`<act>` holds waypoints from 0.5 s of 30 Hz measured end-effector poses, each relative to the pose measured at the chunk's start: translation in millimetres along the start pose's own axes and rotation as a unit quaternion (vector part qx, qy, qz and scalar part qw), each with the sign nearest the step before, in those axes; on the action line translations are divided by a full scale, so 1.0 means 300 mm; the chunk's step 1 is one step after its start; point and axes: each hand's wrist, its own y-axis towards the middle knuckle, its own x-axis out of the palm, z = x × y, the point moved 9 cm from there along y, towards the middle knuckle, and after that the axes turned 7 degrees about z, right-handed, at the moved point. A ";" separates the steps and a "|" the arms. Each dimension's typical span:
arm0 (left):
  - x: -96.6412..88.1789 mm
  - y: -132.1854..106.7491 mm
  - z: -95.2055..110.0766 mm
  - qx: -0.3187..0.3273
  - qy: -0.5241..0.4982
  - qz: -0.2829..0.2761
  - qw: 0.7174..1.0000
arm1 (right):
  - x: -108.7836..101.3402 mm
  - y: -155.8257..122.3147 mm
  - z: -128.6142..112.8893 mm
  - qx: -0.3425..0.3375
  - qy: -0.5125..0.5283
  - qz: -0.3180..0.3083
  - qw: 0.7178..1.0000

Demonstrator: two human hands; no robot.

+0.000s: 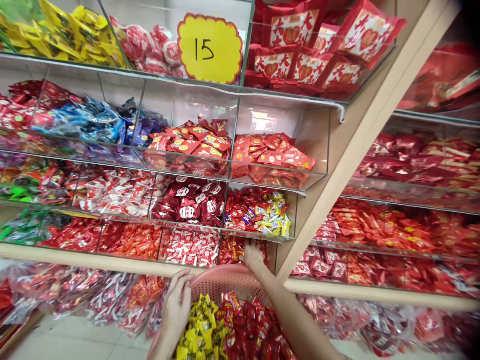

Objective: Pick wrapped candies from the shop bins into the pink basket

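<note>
Pale-wood, clear-panelled tiered shelving (354, 150) bears yellow wrapped sweets (88, 37) at ten o'clock, big square red packets (309, 67) at one, glossy dark-red packets (407, 162) at three and small red wrapped sweets (229, 250) at six

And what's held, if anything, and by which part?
Left hand appears to hold the pink basket by its left rim. Right hand is among red wrapped candies; whether it holds any cannot be told.
</note>
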 end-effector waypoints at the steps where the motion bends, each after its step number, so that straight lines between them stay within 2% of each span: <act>1: 0.001 0.000 -0.001 -0.001 0.003 -0.002 1.000 | -0.010 0.001 -0.001 -0.006 0.007 0.001 1.000; 6: 0.003 0.000 0.000 0.010 0.013 0.000 1.000 | -0.068 0.013 0.008 -0.024 0.053 0.017 0.998; 15: 0.010 -0.004 -0.003 0.024 0.023 -0.007 0.999 | -0.097 0.080 0.073 0.030 0.168 0.062 0.983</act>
